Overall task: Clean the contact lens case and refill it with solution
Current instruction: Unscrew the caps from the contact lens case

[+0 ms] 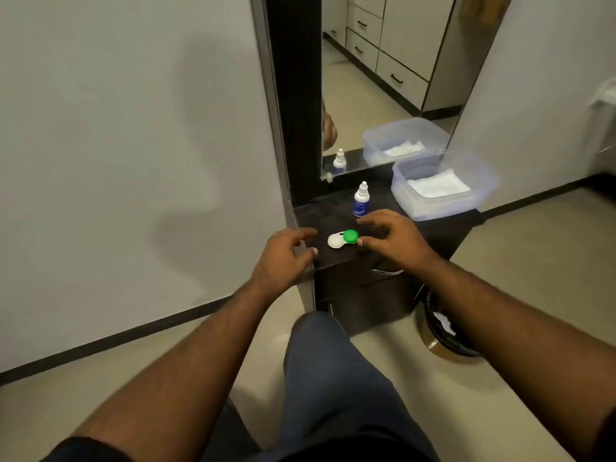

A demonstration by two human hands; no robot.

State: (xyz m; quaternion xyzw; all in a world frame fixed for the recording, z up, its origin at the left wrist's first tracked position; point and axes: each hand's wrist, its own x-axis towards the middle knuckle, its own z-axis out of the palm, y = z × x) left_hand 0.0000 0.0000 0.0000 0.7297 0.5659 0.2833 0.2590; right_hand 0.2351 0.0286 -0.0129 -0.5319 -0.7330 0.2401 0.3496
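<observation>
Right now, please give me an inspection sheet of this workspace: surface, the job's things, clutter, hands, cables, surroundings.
Surface: dark cabinet top, dry as far as visible.
Job's things: contact lens case lies flat near the front edge, white cap and green cap both on; solution bottle stands upright behind it, capped.
Clutter: clear plastic tub at the right rear, white cloth or tissue inside.
Hands: left hand open, left of the case, holding nothing; right hand open, thumb at the green cap, not gripping.
Cables: nothing seen.
Surroundings: mirror behind the cabinet; waste bin on the floor at right.
</observation>
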